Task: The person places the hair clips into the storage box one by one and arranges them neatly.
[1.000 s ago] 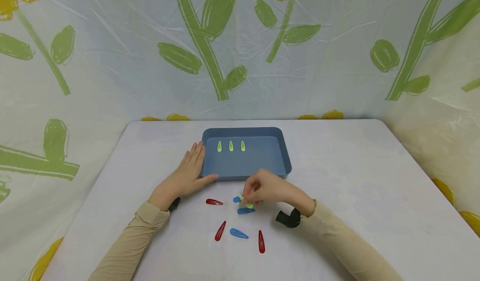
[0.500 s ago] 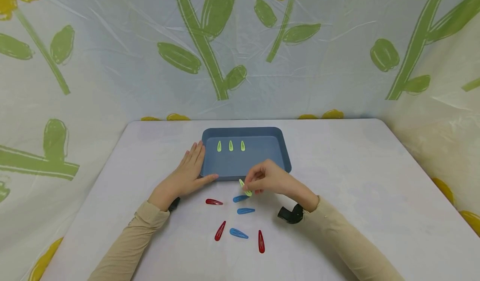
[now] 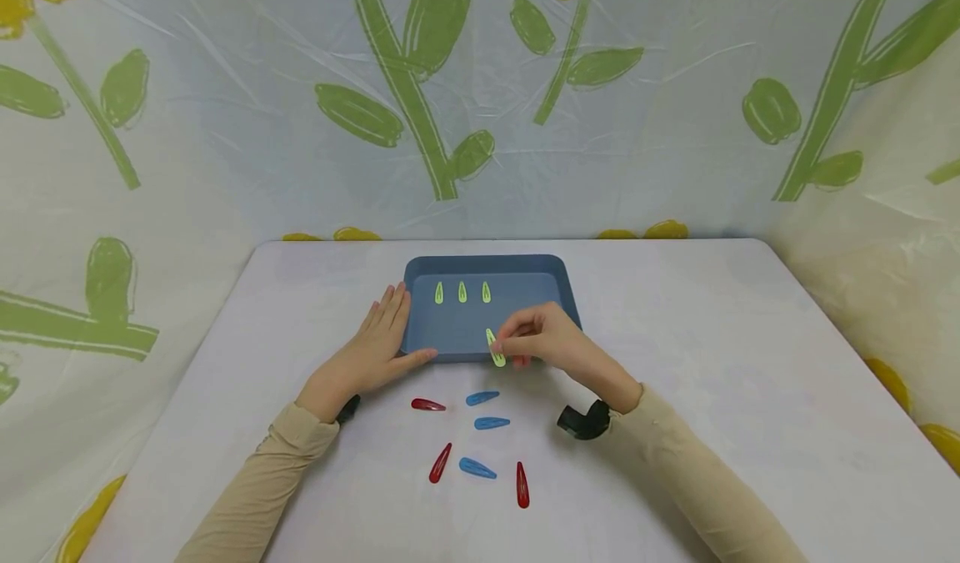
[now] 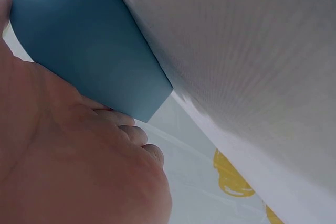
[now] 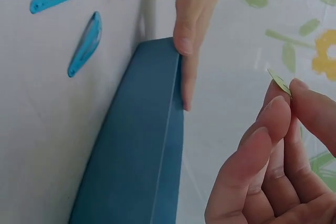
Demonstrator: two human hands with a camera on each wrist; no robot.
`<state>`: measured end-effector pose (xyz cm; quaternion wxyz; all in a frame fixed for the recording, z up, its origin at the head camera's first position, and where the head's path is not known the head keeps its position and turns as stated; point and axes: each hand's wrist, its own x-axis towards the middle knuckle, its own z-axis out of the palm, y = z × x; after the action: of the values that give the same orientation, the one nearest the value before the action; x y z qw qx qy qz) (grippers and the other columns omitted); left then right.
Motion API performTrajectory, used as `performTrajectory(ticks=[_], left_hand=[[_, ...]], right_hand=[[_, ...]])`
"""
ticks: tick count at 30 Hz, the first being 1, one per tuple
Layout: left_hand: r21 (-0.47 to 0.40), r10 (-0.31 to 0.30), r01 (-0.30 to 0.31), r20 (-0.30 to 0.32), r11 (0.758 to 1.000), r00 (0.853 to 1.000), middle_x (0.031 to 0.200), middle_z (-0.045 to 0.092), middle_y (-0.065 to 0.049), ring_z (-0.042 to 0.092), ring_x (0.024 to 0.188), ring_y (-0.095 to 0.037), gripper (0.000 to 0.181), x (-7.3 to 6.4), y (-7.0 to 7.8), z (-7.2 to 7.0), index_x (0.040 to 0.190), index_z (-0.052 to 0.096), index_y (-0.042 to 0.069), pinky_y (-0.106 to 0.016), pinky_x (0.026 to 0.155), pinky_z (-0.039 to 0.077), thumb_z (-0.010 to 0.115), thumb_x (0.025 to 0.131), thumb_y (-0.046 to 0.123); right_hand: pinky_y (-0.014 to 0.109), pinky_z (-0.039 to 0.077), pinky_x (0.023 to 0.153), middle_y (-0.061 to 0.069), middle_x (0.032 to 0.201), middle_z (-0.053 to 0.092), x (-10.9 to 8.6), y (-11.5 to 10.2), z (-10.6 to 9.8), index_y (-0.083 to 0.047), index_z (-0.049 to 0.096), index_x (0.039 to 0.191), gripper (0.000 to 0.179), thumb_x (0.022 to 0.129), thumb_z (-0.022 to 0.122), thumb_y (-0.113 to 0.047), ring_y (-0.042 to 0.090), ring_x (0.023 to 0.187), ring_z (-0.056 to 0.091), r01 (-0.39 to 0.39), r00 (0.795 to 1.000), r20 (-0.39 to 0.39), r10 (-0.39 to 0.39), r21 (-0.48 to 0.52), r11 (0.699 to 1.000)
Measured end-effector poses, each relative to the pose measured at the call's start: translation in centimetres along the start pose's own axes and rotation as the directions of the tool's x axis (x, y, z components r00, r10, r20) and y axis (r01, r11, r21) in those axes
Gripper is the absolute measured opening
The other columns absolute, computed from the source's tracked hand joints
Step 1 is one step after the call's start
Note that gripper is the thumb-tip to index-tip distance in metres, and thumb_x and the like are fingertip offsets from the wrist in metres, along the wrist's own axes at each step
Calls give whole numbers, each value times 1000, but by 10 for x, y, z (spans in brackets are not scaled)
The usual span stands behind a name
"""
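Observation:
My right hand (image 3: 551, 336) pinches a light-green snap hair clip (image 3: 495, 349) between thumb and fingertips, above the near rim of the blue tray (image 3: 450, 334). In the right wrist view the held hair clip (image 5: 280, 82) shows nearly edge-on. My left hand (image 3: 375, 346) lies with straight fingers along the tray's left side, its thumb touching the near left corner. Inside the tray, three green hair clips (image 3: 462, 293) stand in a row toward the far left. On the table in front lie three blue hair clips (image 3: 491, 423) and three red hair clips (image 3: 440, 463).
The white table (image 3: 675, 321) stretches out on both sides of the tray. Behind it hangs a flower-printed sheet (image 3: 262, 129). A black wrist camera mount (image 3: 583, 421) hangs under my right wrist, close above the table.
My right hand has carried the green hair clip up from beside the blue clips to the tray's near rim. The left hand has stayed in place.

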<state>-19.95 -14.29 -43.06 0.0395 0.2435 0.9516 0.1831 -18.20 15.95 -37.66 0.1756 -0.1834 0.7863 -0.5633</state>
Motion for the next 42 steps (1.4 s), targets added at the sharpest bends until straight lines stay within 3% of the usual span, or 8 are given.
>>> performTrajectory(ticks=[4,10,15,22,27,32,42], left_hand=[[0,-2,2,4,1000,1000,164,-6,-21,-11,151,-33,109,0,0,0,156,2,-7,-53,120,1,47,93,70],[1,-10,10,20,1000,1000,164,-7,-20,-11,151,-33,109,0,2,-3,156,2,-6,-53,120,1,48,93,70],[-2,-4,4,16,1000,1000,164,-7,-20,-10,150,-34,109,0,2,-4,156,2,-7,-53,120,1,48,93,70],[-11,-6,6,8,1000,1000,164,-7,-20,-13,150,-32,109,-1,-3,-1,156,2,-7,-52,120,0,47,93,70],[-21,11,-11,-8,1000,1000,164,-8,-20,-13,150,-32,110,-1,-5,3,156,1,-6,-51,120,-1,45,93,72],[-22,8,-8,-9,1000,1000,164,-7,-20,-12,151,-33,110,0,-5,4,156,1,-5,-51,120,-1,44,92,73],[6,-16,16,32,1000,999,164,-10,-17,-13,151,-31,109,0,-1,-1,156,-1,-4,-50,121,0,43,93,73]], right_hand=[[42,55,64,16,79,70,3,-2,-6,-3,75,90,12,87,77,-15,43,69,60,21,1000,-16,-20,23,1000],[42,55,67,23,82,69,7,-6,-16,-2,75,91,14,88,77,-15,45,70,58,23,999,-35,-21,55,998],[44,55,66,22,80,69,16,-4,-25,0,74,93,15,88,76,-14,36,66,60,31,997,-66,-26,68,997],[35,53,64,13,77,68,32,-8,-32,1,74,92,15,89,75,-14,24,66,59,57,990,-134,-44,95,994],[33,53,65,17,81,67,41,-11,-35,0,74,93,17,89,75,-17,24,67,59,49,984,-176,-31,103,993],[34,53,66,12,81,68,52,-11,-41,-1,75,94,20,90,74,-21,28,69,59,35,978,-209,-12,107,994],[27,50,62,5,77,67,71,-7,-50,2,74,95,22,90,74,-19,21,65,58,-18,970,-236,53,147,989]])
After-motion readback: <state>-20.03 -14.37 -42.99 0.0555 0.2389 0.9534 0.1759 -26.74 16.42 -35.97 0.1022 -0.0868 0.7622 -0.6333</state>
